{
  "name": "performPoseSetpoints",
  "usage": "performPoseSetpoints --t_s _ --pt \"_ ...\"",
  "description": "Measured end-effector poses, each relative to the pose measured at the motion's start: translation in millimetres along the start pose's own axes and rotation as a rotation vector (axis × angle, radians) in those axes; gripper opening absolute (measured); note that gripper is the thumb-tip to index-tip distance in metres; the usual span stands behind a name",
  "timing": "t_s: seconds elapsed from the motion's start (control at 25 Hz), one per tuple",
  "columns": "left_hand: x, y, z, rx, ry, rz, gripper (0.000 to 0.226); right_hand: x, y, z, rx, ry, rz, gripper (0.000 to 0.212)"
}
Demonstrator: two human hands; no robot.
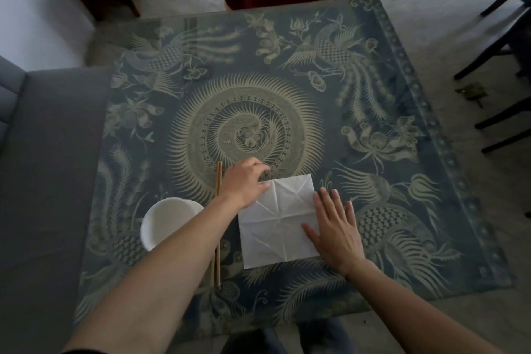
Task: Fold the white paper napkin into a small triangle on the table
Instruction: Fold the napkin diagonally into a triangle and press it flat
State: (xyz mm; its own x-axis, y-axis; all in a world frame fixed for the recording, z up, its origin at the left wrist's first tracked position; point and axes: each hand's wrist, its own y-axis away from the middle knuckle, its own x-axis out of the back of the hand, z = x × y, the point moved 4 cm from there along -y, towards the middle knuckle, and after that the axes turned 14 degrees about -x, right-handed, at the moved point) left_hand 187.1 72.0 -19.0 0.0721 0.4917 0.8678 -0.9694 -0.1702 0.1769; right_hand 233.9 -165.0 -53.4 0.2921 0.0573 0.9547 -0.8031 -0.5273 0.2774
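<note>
Landmark = white paper napkin [277, 218], lying open and flat on the table [316, 89], near the front edge, creased from corner to corner and across the middle.

Far left of napkin: grey sofa seat [48, 181], butted against the table edge.

Left of napkin: white bowl [169, 221], partly hidden under the left forearm. Chopsticks [219, 178] sit between bowl and napkin, running front to back; they look parked clear of the fold area.

Left hand [244, 184]: at the napkin's far-left corner, wrist over the left edge, fingers curled down at the corner. Looks like a pinch on the corner, but the fingertips are hidden behind the knuckles, so contact is a judgement. Forearm comes in diagonally from bottom left.

Right hand [334, 227]: flat, fingers straight and slightly spread, palm down on the napkin's right edge, half on paper and half on tablecloth. Probably anchoring the sheet so it doesn't slide when the corner lifts. Forearm comes in from bottom right.

Read: no fold made yet; setup for a diagonal fold, far-left corner toward near-right.

Right of napkin: dark chair legs [500, 46] off the table, well apart.
</note>
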Motion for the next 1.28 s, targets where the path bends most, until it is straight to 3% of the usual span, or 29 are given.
performPoseSetpoints --t_s 0.16,0.24,0.56,1.0,1.28 --pt "-17 -39 49 -0.246 -0.062 -0.173 0.042 1 15 -21 0.352 0.081 0.056 0.064" --pt "-25 -54 66 -0.292 -0.117 -0.191 0.042 -4 27 -29 0.44 0.104 0.045 0.062" --pt "-30 -75 71 -0.413 -0.302 -0.179 0.027 -10 34 -29 0.407 0.106 -0.061 0.061" --pt "-19 -73 67 -0.313 -0.064 -0.175 0.004 -9 32 -29 0.384 0.112 -0.075 0.057" --pt "-2 -57 64 -0.241 0.164 -0.081 0.014 -3 34 -30 0.358 0.136 -0.027 0.058"
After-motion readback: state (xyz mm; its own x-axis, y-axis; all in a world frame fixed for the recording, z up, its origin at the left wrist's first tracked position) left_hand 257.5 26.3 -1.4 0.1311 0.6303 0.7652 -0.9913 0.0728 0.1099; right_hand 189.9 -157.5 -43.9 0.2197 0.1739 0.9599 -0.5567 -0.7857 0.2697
